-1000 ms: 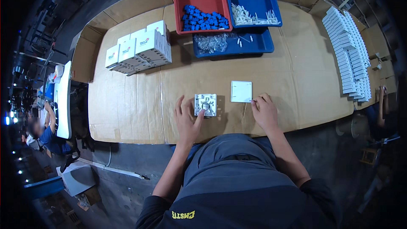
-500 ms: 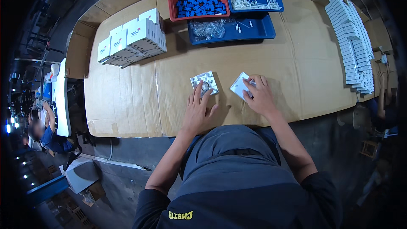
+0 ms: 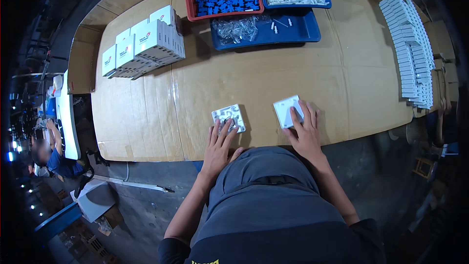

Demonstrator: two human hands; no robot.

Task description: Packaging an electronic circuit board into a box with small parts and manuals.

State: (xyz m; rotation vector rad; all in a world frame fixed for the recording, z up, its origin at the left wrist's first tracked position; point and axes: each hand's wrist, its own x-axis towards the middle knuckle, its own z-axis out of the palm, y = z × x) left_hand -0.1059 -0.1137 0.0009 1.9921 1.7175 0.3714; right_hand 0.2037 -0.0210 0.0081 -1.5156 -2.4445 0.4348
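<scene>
My left hand (image 3: 217,149) lies with its fingers spread, the tips on a square white plastic housing (image 3: 235,111). The housing rests on the cardboard-covered table, with moulded fittings on its upper side and a small round part partly under my fingers. Its thumb stays clear, near the table's front edge. To the right, a smooth square white cover plate (image 3: 284,109) with small marks at its corners sits under my right hand (image 3: 308,134). That hand's thumb is at the plate's near edge and its fingers reach over the top and right side.
Stacked white square units (image 3: 146,44) stand at the left back. A red tray (image 3: 190,15) of blue parts, a blue tray (image 3: 293,6) of white pins and a lower blue tray (image 3: 308,34) with clear bags stand behind. White plates (image 3: 410,54) pile up right. Co-workers sit beyond both sides.
Both hands have come nearer to my body, and the housing and the cover plate have slid along with them. The plate has turned slightly. The whole view has shifted a little.
</scene>
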